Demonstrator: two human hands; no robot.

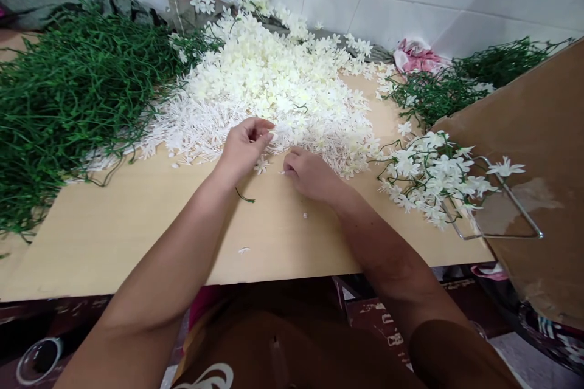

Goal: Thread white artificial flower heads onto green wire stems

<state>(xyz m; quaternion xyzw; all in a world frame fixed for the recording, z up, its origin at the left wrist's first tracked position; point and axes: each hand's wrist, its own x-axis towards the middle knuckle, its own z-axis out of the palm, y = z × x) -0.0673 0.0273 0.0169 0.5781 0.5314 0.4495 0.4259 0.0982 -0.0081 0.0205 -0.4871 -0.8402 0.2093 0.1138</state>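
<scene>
My left hand (244, 149) has its grip pinched on a small white blossom (272, 134) at the near fringe of the cream flower pile (278, 82), which spreads from mid-worktop to the far edge. My right hand (310, 175) rests curled just beside it, its grip closed on something I cannot make out. A loose green stem (244, 196) lies under my left wrist. Green stems (68, 103) heap at the worktop's (114, 237) left edge; finished flower sprigs (429, 173) lie at the right edge.

Green stem heap (68, 97) cut by left edge; right hand (310, 175) fingers curled under.
</scene>
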